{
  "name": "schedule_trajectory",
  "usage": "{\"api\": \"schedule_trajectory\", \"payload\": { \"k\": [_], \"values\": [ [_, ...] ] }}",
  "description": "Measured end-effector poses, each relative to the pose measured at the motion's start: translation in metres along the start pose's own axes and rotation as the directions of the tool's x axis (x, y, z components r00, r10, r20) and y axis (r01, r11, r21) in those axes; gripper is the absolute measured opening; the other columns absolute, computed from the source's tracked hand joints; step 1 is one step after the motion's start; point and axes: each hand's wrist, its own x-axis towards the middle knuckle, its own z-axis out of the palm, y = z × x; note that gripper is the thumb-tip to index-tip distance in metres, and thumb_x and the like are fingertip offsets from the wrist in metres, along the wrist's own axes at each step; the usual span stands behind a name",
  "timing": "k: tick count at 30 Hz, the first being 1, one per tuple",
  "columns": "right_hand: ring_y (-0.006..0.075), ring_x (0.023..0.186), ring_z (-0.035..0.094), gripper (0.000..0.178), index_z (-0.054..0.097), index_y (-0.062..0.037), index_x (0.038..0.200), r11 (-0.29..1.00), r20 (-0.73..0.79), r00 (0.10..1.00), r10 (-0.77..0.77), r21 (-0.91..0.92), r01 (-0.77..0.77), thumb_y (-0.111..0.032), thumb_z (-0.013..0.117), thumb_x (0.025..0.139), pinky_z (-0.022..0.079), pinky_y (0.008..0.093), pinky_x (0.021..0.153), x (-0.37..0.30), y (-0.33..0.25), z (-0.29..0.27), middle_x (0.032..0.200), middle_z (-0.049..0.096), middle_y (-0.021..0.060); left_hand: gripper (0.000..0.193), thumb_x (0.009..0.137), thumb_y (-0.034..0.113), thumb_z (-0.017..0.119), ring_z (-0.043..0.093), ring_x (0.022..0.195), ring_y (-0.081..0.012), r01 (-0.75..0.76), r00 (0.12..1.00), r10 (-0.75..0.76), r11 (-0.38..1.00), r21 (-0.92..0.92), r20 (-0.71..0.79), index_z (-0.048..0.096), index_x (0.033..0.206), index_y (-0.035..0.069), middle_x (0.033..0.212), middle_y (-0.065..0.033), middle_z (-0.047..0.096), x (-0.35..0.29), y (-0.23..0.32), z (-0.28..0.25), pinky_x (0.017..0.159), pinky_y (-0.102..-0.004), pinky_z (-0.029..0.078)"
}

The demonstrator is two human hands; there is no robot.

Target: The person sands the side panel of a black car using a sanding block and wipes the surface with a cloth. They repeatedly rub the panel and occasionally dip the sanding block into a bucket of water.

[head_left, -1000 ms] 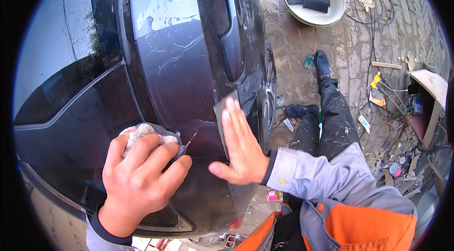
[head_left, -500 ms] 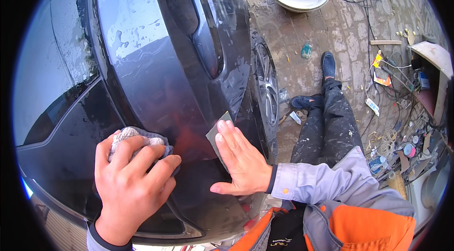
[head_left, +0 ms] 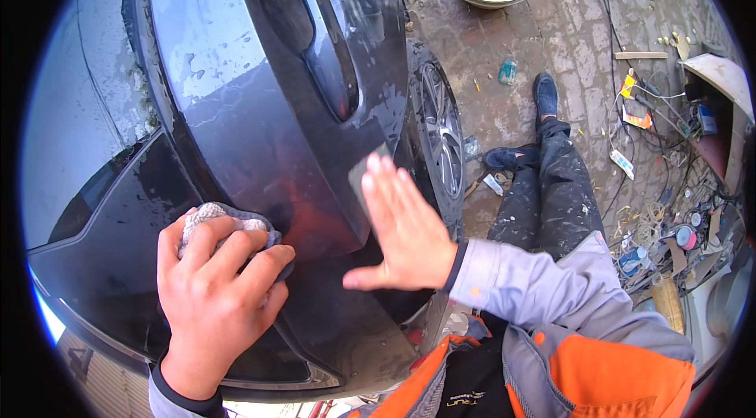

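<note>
My left hand (head_left: pixel 224 284) curls around a wadded cloth (head_left: pixel 213 215), whitish knit with a darker grey edge, and presses it on the dark car by the window's lower edge. My right hand (head_left: pixel 405 225) lies with straight fingers over a thin grey sheet of sandpaper (head_left: pixel 358 186), flat against the door panel (head_left: pixel 291 174). Only the sheet's far and left edges show past the fingertips; the rest is under the hand. The thumb sticks out to the left. Beyond this hand sits the door handle (head_left: pixel 331 79). Water drops and wet patches mark the paintwork.
Right of the car body is a wheel (head_left: pixel 441 131). A white bucket (head_left: pixel 488 2) holding two dark blocks stands on the brick paving (head_left: pixel 575 32). Cables, a power strip (head_left: pixel 621 164), a wooden stick (head_left: pixel 640 55) and jumbled scraps lie at the right. My feet are beside the wheel.
My right hand has slid farther up the panel toward the door handle, with the sandpaper under it. My left hand keeps its place on the cloth. The whole view has shifted slightly.
</note>
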Motion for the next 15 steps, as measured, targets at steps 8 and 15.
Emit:
{"api": "schedule_trajectory", "payload": {
  "k": [8, 15],
  "values": [
    [0.0538, 0.166, 0.020, 0.148, 0.006, 0.0096, 0.172, 0.988, -0.013, 0.996, -0.084, 0.128, 0.085, -0.079, 0.081, 0.080, 0.020, 0.0593, 0.135, -0.015, -0.017, 0.000, 0.177, 0.017, 0.0391, 0.028, 0.066, 0.015, 0.085, 0.069, 0.106, -0.0219, 0.000, 1.000, 0.000, 1.000, 0.030, 0.007, 0.081, 0.094, 0.020, 0.097, 0.0029, 0.072, 0.000, 0.004, 0.000, 0.102, -0.0527, 0.051],
    [0.0548, 0.166, 0.019, 0.145, 0.007, 0.0151, 0.170, 0.987, 0.047, 0.991, 0.129, -0.108, -0.123, -0.082, 0.073, 0.084, 0.019, 0.0595, 0.135, -0.007, 0.002, -0.007, 0.176, 0.015, 0.0420, 0.029, 0.066, 0.015, 0.086, 0.069, 0.106, -0.0220, -0.003, 1.000, 0.002, 0.999, 0.035, 0.005, 0.081, 0.094, 0.020, 0.099, 0.0032, 0.073, 0.001, 0.004, -0.001, 0.103, -0.0542, 0.051]
  ]
}}
